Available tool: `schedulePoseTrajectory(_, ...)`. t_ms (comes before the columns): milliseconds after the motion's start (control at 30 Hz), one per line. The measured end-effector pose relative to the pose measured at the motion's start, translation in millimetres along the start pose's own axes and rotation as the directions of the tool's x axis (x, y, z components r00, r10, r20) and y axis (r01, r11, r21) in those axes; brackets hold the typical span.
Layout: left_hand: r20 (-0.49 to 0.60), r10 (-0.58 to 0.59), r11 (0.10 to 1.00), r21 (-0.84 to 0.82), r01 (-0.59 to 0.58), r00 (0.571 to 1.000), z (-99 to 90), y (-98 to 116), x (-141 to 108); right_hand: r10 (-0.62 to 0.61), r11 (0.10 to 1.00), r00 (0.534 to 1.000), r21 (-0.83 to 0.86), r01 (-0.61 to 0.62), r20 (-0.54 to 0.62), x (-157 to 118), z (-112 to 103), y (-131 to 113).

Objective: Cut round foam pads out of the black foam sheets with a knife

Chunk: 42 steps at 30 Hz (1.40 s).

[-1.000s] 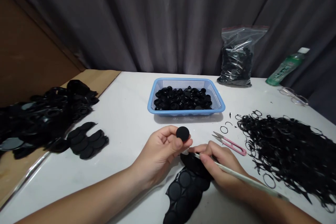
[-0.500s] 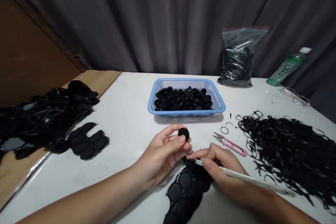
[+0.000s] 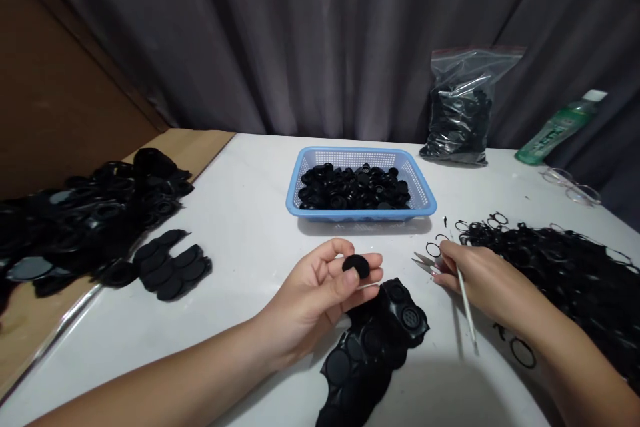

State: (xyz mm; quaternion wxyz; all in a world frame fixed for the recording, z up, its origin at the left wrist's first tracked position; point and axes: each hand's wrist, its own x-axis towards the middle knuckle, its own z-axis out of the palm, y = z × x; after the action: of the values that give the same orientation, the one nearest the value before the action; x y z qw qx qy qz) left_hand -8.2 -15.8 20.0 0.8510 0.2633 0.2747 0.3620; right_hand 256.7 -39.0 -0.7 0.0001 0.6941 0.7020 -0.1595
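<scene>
My left hand (image 3: 320, 293) pinches a small round black rubber cap (image 3: 356, 267) between thumb and fingers. Below it on the table lies a black moulded rubber sheet (image 3: 370, 353) of joined round caps. A thin white stick (image 3: 466, 307) is tucked in the fingers of my right hand (image 3: 470, 270), pointing back toward me. The same hand is lowered over the thread snips (image 3: 425, 263); their blades show past the fingertips, while the handle is mostly hidden. Whether the fingers grip the snips I cannot tell.
A blue plastic basket (image 3: 361, 215) of black caps stands ahead. Black ring-shaped scraps (image 3: 555, 267) are heaped at right, more rubber sheets (image 3: 100, 213) at left. Behind stand a filled zip bag (image 3: 457, 120) and a green bottle (image 3: 560, 127), with glasses (image 3: 570, 185) nearby.
My right hand has left the rubber sheet and moved right to the snips, the white stick swinging round in its fingers. My left hand still holds the cap, now tilted.
</scene>
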Motion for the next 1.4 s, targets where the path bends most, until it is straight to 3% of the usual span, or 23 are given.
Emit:
schedulePoseTrajectory(200, 0.045, 0.011, 1.000, -0.002, -0.011, 0.999, -2.3, -2.8, 0.7, -0.107, 0.990, 0.994, 0.092, 0.105, 0.010, 0.9, -0.2, -0.6)
schedulePoseTrajectory(267, 0.044, 0.018, 1.000, 0.006, -0.018, 0.999, -2.1, -2.6, 0.8, -0.122, 0.982, 0.991, 0.136, 0.128, -0.051, -0.1, -1.8, -0.1)
schedulePoseTrajectory(333, 0.050, 0.031, 0.999, 0.017, -0.032, 0.998, -1.6, -2.3, 0.9, -0.124, 0.947, 0.973, 0.269, 0.175, -0.195, -3.0, -4.5, -1.4)
schedulePoseTrajectory(433, 0.069, 0.048, 0.998, 0.024, -0.050, 0.996, -1.0, -2.5, 0.9, -0.080, 0.761, 0.890, 0.549, 0.346, -0.449, -10.3, -7.8, -9.6)
schedulePoseTrajectory(500, 0.070, 0.049, 0.998, 0.024, -0.051, 0.996, -0.5, -3.0, 0.7, -0.025, 0.588, 0.864, 0.691, 0.420, -0.503, -15.4, -7.2, -18.7)
schedulePoseTrajectory(667, 0.053, 0.042, 0.998, 0.039, -0.044, 0.998, 2.5, -4.1, 1.5, -0.003, 0.225, 0.917, 0.893, 0.390, -0.399, -24.3, 2.5, -40.9)
schedulePoseTrajectory(833, 0.057, 0.037, 0.999, 0.021, -0.038, 0.998, 4.8, -6.2, 3.0, -0.084, 0.022, 0.945, 0.948, 0.318, -0.315, -30.6, 7.2, -53.4)
schedulePoseTrajectory(867, 0.059, 0.037, 0.999, 0.022, -0.039, 0.998, 4.8, -6.7, 2.9, -0.081, 0.025, 0.946, 0.948, 0.317, -0.314, -31.7, 7.3, -54.5)
schedulePoseTrajectory(933, 0.071, 0.041, 0.998, 0.036, -0.044, 0.997, 4.6, -7.7, 2.4, -0.085, 0.130, 0.930, 0.922, 0.365, -0.356, -33.5, 7.5, -55.1)
schedulePoseTrajectory(1033, 0.103, 0.053, 0.996, 0.066, -0.060, 0.993, 5.3, -8.2, 1.6, -0.199, 0.409, 0.848, 0.744, 0.528, -0.492, -35.5, 7.0, -53.1)
schedulePoseTrajectory(1133, 0.113, 0.060, 0.993, 0.094, -0.070, 0.992, 6.8, -8.4, 1.4, -0.349, 0.577, 0.767, 0.520, 0.629, -0.539, -37.6, 5.8, -53.0)
schedulePoseTrajectory(1267, 0.135, 0.060, 0.986, 0.146, -0.080, 0.989, 6.9, -10.1, 1.8, -0.404, 0.696, 0.756, 0.364, 0.620, -0.515, -39.3, 5.2, -58.4)
schedulePoseTrajectory(1400, 0.129, 0.052, 0.983, 0.166, -0.073, 0.990, 6.4, -10.7, 2.1, -0.415, 0.749, 0.759, 0.287, 0.598, -0.501, -39.8, 6.0, -61.1)
